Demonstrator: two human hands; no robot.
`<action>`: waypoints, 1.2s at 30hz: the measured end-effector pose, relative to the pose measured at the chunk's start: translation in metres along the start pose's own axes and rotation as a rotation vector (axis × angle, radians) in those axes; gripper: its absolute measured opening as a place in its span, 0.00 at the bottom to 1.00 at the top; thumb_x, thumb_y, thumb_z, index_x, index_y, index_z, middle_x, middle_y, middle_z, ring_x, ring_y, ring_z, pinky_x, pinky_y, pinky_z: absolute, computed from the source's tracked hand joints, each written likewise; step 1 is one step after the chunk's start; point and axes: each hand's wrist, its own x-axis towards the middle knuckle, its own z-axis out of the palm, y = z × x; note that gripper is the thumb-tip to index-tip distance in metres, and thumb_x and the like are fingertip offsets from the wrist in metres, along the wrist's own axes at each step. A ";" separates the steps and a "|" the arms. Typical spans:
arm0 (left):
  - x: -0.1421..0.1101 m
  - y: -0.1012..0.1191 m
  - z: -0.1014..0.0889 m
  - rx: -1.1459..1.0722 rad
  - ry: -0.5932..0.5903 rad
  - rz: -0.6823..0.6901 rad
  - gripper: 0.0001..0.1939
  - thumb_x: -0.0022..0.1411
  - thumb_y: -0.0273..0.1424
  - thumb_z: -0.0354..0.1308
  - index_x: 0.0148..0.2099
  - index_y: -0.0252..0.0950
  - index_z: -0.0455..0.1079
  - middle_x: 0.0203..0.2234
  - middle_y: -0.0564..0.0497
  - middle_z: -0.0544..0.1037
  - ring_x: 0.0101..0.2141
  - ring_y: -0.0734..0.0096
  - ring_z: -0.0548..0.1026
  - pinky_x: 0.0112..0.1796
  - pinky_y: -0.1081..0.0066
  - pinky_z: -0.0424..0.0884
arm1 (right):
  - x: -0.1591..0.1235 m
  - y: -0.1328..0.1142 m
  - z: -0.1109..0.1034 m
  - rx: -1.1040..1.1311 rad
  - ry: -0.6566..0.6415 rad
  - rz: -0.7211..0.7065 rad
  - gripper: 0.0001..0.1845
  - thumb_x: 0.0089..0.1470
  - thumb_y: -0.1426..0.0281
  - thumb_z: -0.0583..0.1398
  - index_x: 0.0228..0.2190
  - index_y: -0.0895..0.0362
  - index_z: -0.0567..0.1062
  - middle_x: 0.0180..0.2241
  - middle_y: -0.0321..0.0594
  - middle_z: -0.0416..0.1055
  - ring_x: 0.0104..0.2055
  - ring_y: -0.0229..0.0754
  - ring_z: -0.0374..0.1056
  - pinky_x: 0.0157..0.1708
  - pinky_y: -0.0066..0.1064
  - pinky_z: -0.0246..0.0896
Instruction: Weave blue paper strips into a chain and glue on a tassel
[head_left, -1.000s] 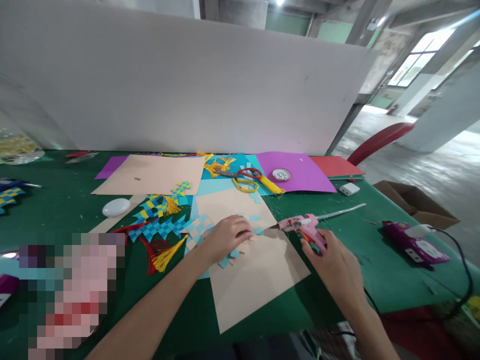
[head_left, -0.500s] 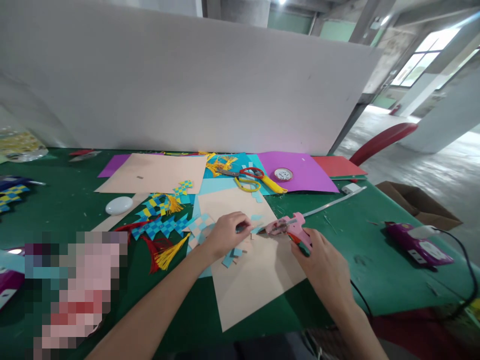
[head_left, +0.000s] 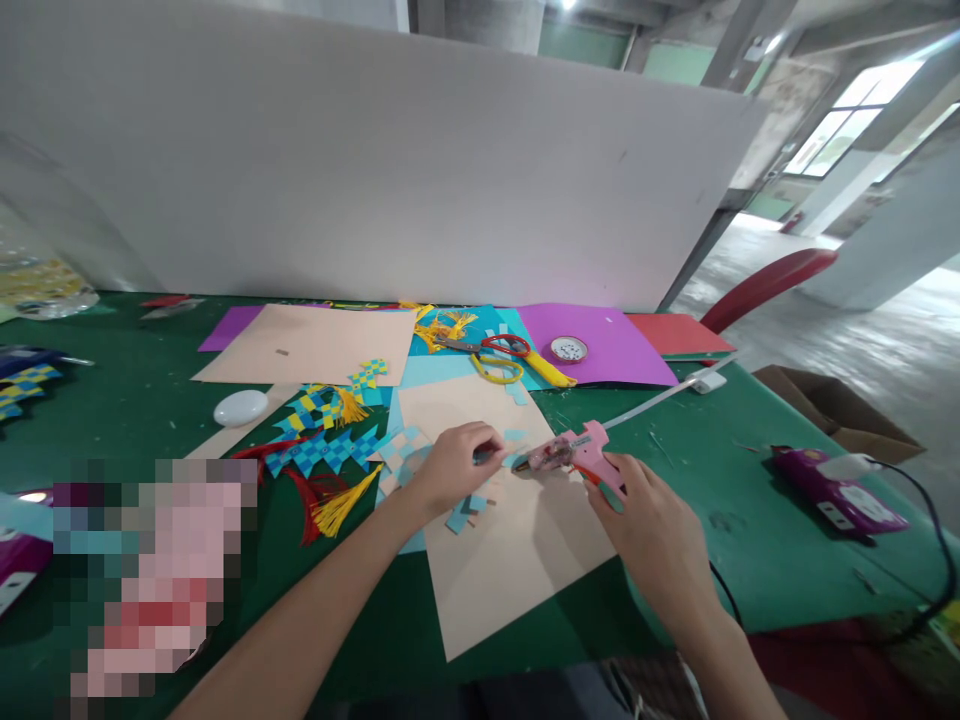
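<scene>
My right hand [head_left: 660, 520] is wrapped round the handle of a pink hot glue gun [head_left: 589, 450], with a long clear glue stick [head_left: 645, 403] sticking out of its back. The gun's dark nozzle points left, close to the fingertips of my left hand [head_left: 461, 468]. My left hand is closed in a pinch on a small pale paper strip [head_left: 510, 455], mostly hidden by the fingers. Under both hands lies a peach paper sheet [head_left: 487, 590]. Woven blue and peach paper pieces [head_left: 405, 450] lie partly beneath my left wrist, with short blue strips [head_left: 461, 515] below the hand.
Woven blue fish shapes [head_left: 322, 452] with red and yellow tassels lie left. Scissors [head_left: 506, 347] and a small round dish [head_left: 568, 349] lie behind. A purple device [head_left: 832, 490] with a cable sits right. A white panel [head_left: 375, 170] stands along the back.
The glue gun in my right hand has tilted slightly, its glue stick now pointing higher, and its nozzle sits a little lower. My left hand stays almost still.
</scene>
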 end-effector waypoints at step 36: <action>-0.001 -0.001 -0.001 -0.009 -0.001 -0.040 0.06 0.61 0.29 0.54 0.31 0.36 0.69 0.27 0.53 0.73 0.29 0.73 0.70 0.31 0.75 0.63 | 0.008 0.005 0.003 0.054 -0.004 -0.017 0.17 0.56 0.62 0.55 0.44 0.59 0.70 0.38 0.45 0.75 0.36 0.47 0.71 0.31 0.33 0.61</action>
